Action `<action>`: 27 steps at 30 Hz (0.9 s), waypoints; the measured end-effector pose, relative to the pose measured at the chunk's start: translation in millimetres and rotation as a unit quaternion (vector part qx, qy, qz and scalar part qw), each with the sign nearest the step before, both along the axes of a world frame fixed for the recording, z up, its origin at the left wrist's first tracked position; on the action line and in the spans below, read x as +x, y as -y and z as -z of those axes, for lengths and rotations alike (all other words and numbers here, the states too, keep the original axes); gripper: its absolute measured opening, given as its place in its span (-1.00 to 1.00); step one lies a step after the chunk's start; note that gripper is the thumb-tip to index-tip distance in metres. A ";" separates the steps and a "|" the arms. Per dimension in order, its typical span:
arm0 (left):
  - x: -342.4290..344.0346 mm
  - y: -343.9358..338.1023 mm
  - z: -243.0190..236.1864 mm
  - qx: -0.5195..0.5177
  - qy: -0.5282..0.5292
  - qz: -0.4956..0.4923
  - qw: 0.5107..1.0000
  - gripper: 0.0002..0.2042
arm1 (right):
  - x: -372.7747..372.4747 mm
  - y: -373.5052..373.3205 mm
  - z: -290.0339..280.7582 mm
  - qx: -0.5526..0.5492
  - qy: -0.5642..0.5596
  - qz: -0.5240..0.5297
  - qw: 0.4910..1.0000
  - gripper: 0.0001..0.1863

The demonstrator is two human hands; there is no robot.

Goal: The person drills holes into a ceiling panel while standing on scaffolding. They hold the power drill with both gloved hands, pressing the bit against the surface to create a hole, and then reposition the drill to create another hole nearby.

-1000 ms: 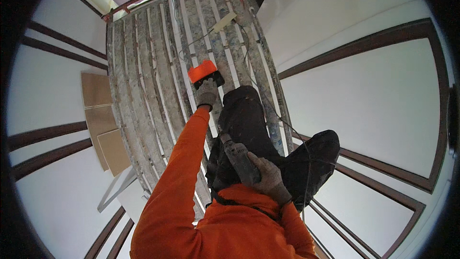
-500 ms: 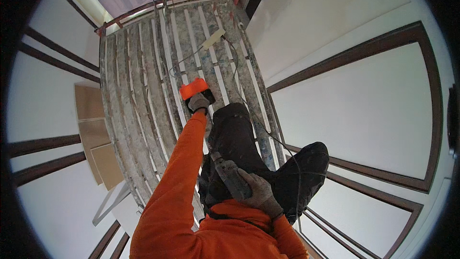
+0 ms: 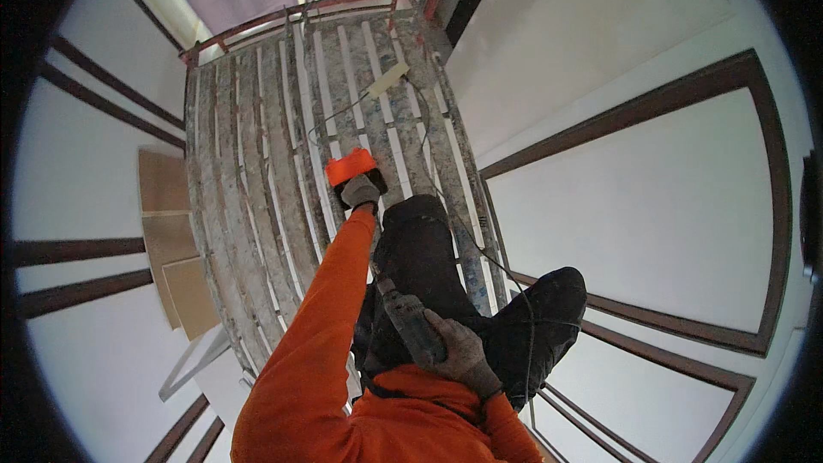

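Note:
My left hand [image 3: 360,191], in a grey glove, is stretched forward at an orange and black box [image 3: 350,167] on the plank platform [image 3: 249,129]. It rests over the box's black part, and its fingers are hidden there. Close to my body, my gloved right hand [image 3: 463,350] is wrapped round a dark grey power drill [image 3: 417,326]. The drill lies across my lap, its narrow front end pointing forward and left. A thin cable [image 3: 480,249] runs over the planks and past my right leg.
A pale power strip [image 3: 387,81] lies on the planks beyond the box. A reddish rail [image 3: 317,5] bounds the platform's far end. Brown cardboard sheets [image 3: 171,223] stand at the left. White panels with dark trim [image 3: 634,206] line the right. Gaps run between the planks.
The whole view has shifted slightly, with the platform sitting lower in the picture. My left hand stays at the box and my right hand keeps hold of the drill.

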State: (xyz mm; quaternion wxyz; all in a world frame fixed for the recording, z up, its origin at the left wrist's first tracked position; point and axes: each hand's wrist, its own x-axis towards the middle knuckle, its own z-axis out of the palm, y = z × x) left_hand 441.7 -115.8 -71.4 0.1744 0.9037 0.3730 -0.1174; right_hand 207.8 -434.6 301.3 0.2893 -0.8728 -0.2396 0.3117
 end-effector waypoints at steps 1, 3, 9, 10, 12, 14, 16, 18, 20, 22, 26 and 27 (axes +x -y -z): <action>7.9 23.5 -20.3 -0.058 -0.079 0.050 0.994 -0.42 | -3.1 4.9 1.3 -0.010 -0.006 0.015 1.000 0.07; 2.2 7.7 -24.2 -0.053 -0.047 0.019 0.997 -0.42 | -3.5 4.3 -1.0 -0.015 0.040 0.011 0.999 0.08; -2.2 3.1 -15.6 -0.068 0.098 -0.076 0.990 -0.43 | -3.2 5.5 5.6 0.009 0.005 0.005 1.000 0.09; 10.6 8.3 -21.7 0.020 0.200 -0.021 0.979 -0.49 | -2.2 5.9 4.9 0.005 0.003 0.010 1.000 0.09; 10.0 6.7 -20.4 0.124 0.294 0.026 0.947 -0.55 | 0.3 2.5 -2.2 0.031 0.018 0.021 0.999 0.06; -2.1 11.0 3.8 0.111 0.163 -0.019 0.980 -0.48 | -1.5 2.4 1.2 0.041 0.025 0.013 0.999 0.06; 5.8 10.8 4.4 0.090 0.131 -0.023 0.987 -0.52 | -0.7 4.7 3.0 0.047 0.033 0.014 0.998 0.06; 13.7 10.9 3.3 0.067 0.127 -0.015 0.990 -0.57 | 1.6 4.5 5.0 0.014 0.008 0.015 1.000 0.09; 14.9 10.3 4.3 0.057 0.123 -0.010 0.991 -0.61 | 5.3 4.9 5.1 0.011 0.008 0.010 1.000 0.09; 15.6 10.2 12.7 0.052 0.121 -0.012 0.991 -0.66 | 6.2 4.9 3.8 0.020 0.013 0.004 1.000 0.09; 4.8 -24.5 12.5 0.052 0.139 -0.014 0.989 -0.74 | 9.1 4.0 1.0 0.044 0.022 -0.002 0.999 0.06; 0.9 -20.6 10.6 0.026 0.146 0.011 0.989 -0.73 | 7.4 6.0 6.1 0.037 0.020 0.006 0.999 0.06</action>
